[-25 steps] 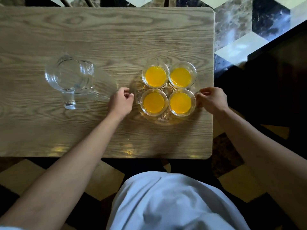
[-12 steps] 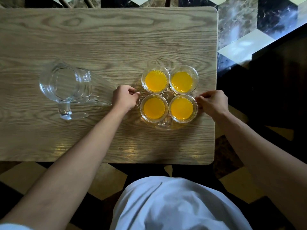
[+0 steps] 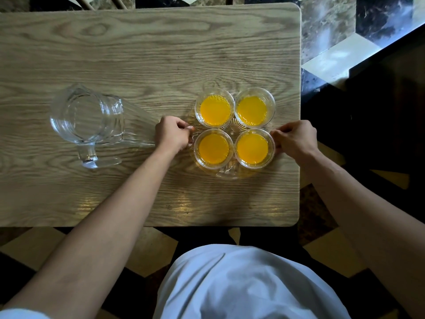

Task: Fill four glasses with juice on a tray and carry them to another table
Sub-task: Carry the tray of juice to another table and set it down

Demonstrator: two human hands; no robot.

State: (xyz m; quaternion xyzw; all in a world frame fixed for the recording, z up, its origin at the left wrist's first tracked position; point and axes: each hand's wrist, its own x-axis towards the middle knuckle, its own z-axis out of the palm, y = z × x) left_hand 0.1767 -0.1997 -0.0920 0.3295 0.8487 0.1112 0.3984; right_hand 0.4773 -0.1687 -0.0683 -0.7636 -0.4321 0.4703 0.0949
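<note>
While four juice-filled glasses [image 3: 234,128] stand on it, the left hand [image 3: 173,134] and right hand [image 3: 296,139] flank the tray [image 3: 226,172], fingers [image 3: 279,131] curled around its opposite rims.

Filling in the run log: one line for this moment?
stage: pre-lift | left hand: gripping tray left rim | right hand: gripping right rim | glasses: four, filled | pitcher: empty

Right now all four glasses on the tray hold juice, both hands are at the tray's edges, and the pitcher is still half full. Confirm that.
One error: the pitcher is empty, clear glass with no juice in it. The head view shows it. The rest stands: all four glasses on the tray hold juice, with the left hand and right hand at its edges.
</note>
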